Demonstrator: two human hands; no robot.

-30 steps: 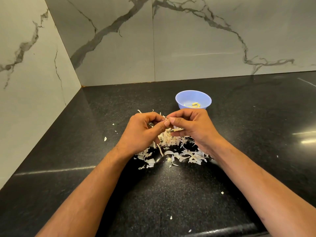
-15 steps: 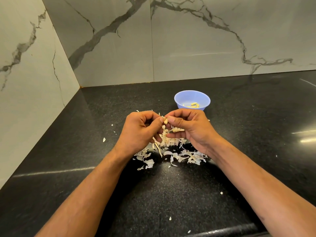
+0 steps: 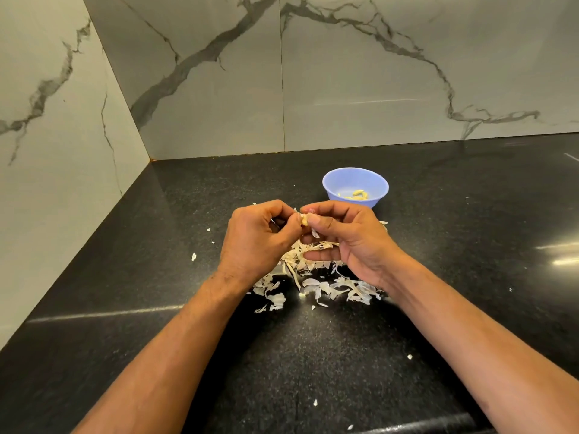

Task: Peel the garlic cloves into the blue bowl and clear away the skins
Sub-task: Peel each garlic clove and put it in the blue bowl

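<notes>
My left hand (image 3: 257,239) and my right hand (image 3: 347,236) meet above the counter, and both pinch one small garlic clove (image 3: 304,220) between thumbs and fingertips. A strip of skin (image 3: 316,245) hangs under my right hand's fingers. Below the hands lies a heap of pale garlic skins (image 3: 316,283) on the black counter. The blue bowl (image 3: 355,187) stands just behind my right hand, with a few peeled cloves (image 3: 358,194) in its bottom.
The black speckled counter (image 3: 454,245) runs into a corner of grey marble walls (image 3: 203,89) at the left and back. Stray flakes of skin (image 3: 194,256) lie scattered left of the heap and near the front edge (image 3: 407,426).
Both hands have lifted slightly with the clove pinched between them. The clove shows more plainly between the fingertips now.
</notes>
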